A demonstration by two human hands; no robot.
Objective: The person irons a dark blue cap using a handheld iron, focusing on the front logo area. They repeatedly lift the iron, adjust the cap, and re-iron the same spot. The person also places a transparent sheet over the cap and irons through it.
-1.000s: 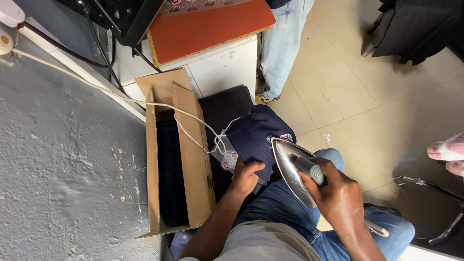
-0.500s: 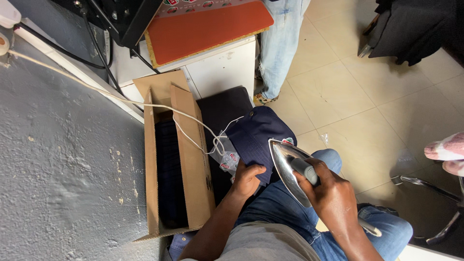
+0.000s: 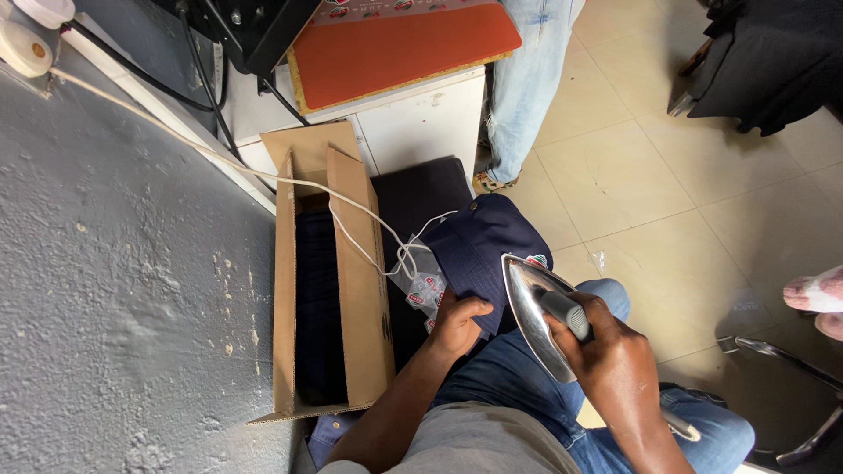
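While my right hand (image 3: 606,351) gripped the handle of the iron (image 3: 534,312), its long axis ran diagonally, tip pointing up-left toward the navy cap (image 3: 479,254) on my lap. My left hand (image 3: 457,323) pressed the cap's edge, fingers curled, beside the cardboard box (image 3: 356,290).

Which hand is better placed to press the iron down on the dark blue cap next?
The right hand, I judge. It already grips the grey handle of the silver metal iron, whose tip is at the dark blue fabric cap. The left hand holds the cap's edge steady.
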